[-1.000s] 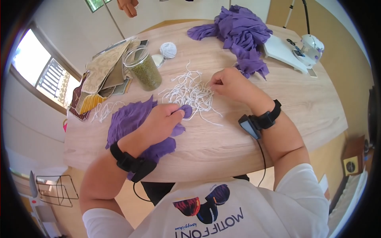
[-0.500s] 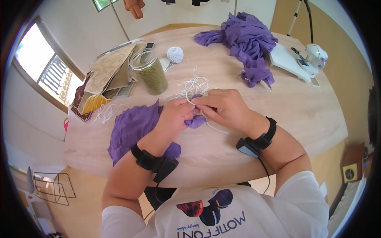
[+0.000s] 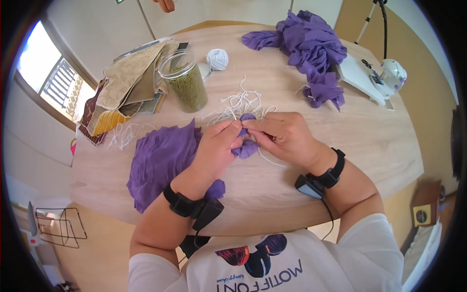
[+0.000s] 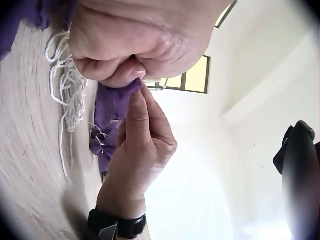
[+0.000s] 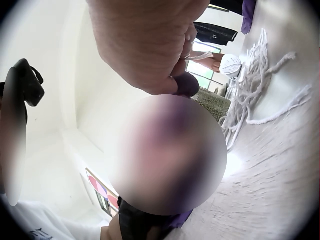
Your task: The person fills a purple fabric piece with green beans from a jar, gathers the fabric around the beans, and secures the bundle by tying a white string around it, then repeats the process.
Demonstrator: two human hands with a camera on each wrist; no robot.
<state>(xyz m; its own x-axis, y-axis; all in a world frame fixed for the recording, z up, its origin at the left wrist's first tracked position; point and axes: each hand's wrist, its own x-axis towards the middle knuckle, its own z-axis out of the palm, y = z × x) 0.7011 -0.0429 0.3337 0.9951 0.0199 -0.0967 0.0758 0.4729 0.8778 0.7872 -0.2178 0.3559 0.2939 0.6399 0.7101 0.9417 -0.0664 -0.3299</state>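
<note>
Both hands meet over the near side of a tangle of white string [image 3: 242,100]. The left hand [image 3: 216,148] pinches a small purple cloth piece [image 3: 246,148], and the right hand [image 3: 287,137] pinches at its top, fingertips nearly touching the left's. In the left wrist view a purple tip shows between the right hand's [image 4: 135,155] thumb and finger. A short white string end [image 5: 200,56] sticks out by the right hand [image 5: 145,45] in the right wrist view. A flat purple cloth [image 3: 163,160] lies under and beside the left forearm.
A glass jar of green grains [image 3: 187,87], a white string ball [image 3: 217,59] and fabric samples [image 3: 129,78] stand at the back left. Bunched purple cloth [image 3: 311,41] lies at the back, with a tied piece [image 3: 323,92] before it. A white sewing machine [image 3: 391,75] is at right.
The right hand has come from the string pile to the left hand at the small purple piece. String is now at their fingertips. The head view has shifted slightly.
</note>
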